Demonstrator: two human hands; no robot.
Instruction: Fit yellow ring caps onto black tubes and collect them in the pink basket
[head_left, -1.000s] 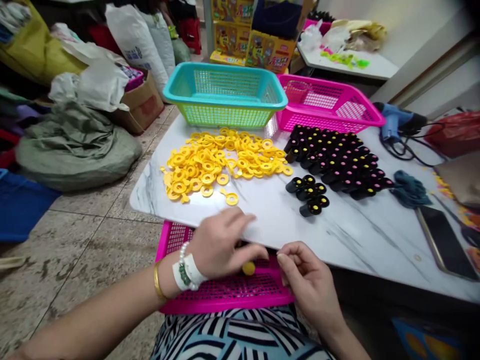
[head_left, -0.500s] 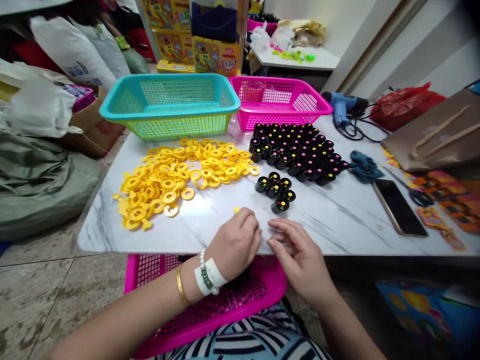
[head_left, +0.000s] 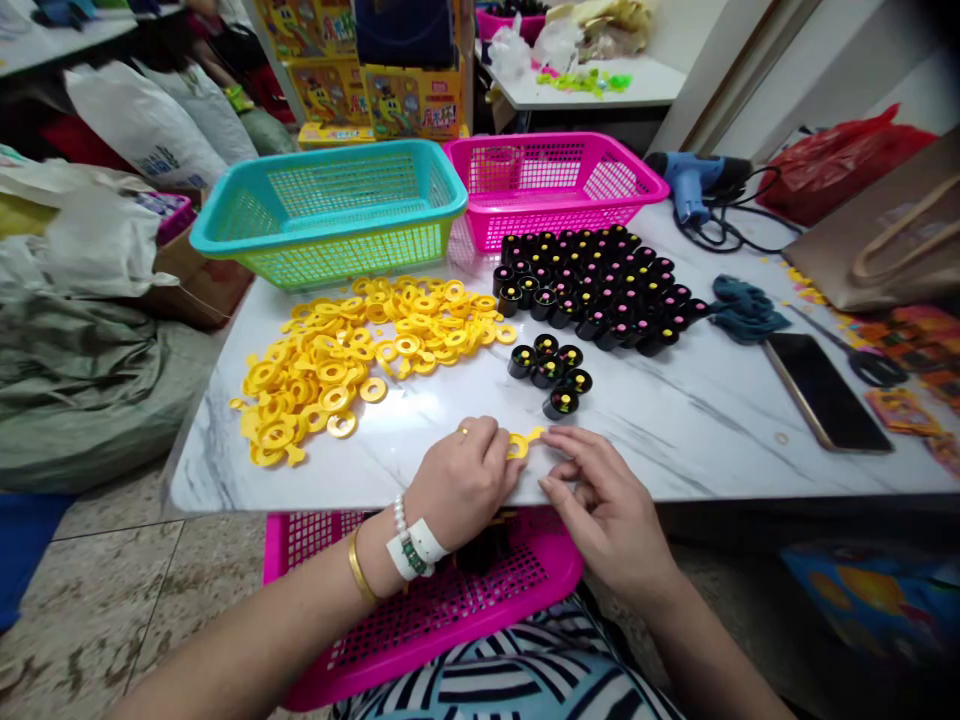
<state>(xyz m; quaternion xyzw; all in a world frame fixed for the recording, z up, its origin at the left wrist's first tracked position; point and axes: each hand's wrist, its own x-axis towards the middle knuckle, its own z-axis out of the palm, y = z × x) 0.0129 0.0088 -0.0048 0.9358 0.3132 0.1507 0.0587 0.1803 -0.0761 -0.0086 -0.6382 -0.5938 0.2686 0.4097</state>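
Near the table's front edge, my left hand (head_left: pixel 466 478) is closed, its fingertips pinching a flat yellow plastic ring with a small tab (head_left: pixel 517 446). The tab points right, toward my right hand (head_left: pixel 600 500). That hand has its thumb and forefinger apart, with the forefinger's tip close to the tab; whether it touches is unclear. Left of my hands lies a heap of similar yellow rings (head_left: pixel 330 370). Just beyond my hands stands a small cluster of black cups (head_left: pixel 550 370) with yellow centres. Below the table edge, on my lap, is a pink basket (head_left: pixel 450 620), partly hidden by my left arm.
A turquoise-and-green basket (head_left: pixel 330 240) and another pink basket (head_left: pixel 555 215) stand at the back. Many black cups (head_left: pixel 600 290) crowd before them. Rightward lie a blue heat gun (head_left: pixel 694 185), a dark cloth (head_left: pixel 746 308), a phone (head_left: pixel 825 390) and scissors (head_left: pixel 874 368).
The yellow ring with its tab now shows between my hands; before, only a small yellow bit showed beyond my left hand. The view has shifted slightly.
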